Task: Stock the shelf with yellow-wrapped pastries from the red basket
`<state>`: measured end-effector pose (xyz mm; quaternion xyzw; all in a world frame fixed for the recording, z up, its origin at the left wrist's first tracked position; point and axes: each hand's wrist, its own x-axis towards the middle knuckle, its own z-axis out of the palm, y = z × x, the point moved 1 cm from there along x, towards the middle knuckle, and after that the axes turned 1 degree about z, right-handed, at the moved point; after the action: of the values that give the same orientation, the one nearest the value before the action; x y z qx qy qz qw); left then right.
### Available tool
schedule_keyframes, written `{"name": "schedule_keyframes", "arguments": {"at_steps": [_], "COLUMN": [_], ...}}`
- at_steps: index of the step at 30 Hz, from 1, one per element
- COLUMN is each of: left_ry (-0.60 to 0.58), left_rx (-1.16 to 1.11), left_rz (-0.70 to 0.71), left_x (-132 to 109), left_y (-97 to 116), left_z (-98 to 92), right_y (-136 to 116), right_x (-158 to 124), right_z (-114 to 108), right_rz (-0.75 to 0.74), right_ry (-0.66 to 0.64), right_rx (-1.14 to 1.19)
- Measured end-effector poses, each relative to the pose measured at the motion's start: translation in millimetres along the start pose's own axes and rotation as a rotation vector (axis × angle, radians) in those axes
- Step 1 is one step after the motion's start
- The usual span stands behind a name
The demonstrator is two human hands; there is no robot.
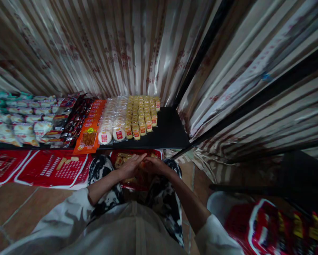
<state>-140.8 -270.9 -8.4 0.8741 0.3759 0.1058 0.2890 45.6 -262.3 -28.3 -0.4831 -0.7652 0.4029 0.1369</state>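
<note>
Reaching down between the knees, the left hand (131, 165) and right hand (155, 165) are seen meeting, fingertips touching, over a red carton of biscuit packs (127, 157) on the floor just below the black shelf (169, 132); whether either grip is closed on a pack cannot be told, as the palms hide it. Rows of yellow packs (143, 113) and round white packs (112, 124) are already laid on the shelf. A slip is judged possible in the dim light, and the front row could be toppled.
</note>
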Motion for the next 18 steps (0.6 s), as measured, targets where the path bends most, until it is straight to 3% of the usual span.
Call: {"name": "schedule_keyframes", "arguments": {"at_steps": [4, 12, 16, 18], "left_ry": [-0.047, 0.044, 0.126, 0.239], "left_rx": [0.001, 0.006, 0.085, 0.109], "left_rz": [0.098, 0.282, 0.28, 0.204], "left_x": [9.9, 58.6, 90.9, 104.6], "left_y": [17.1, 32.9, 43.0, 49.5], "left_z": [-17.9, -47.1, -64.0, -68.4], "right_y": [-3.1, -3.2, 6.0, 12.5], "right_x": [-7.6, -12.1, -6.0, -0.5], "right_z": [-8.9, -41.2, -67.4, -80.6], "right_rz": [0.062, 0.108, 0.143, 0.127], "right_ry": [0.0, 0.081, 0.193, 0.273], "right_rx": [0.111, 0.653, 0.762, 0.788]}}
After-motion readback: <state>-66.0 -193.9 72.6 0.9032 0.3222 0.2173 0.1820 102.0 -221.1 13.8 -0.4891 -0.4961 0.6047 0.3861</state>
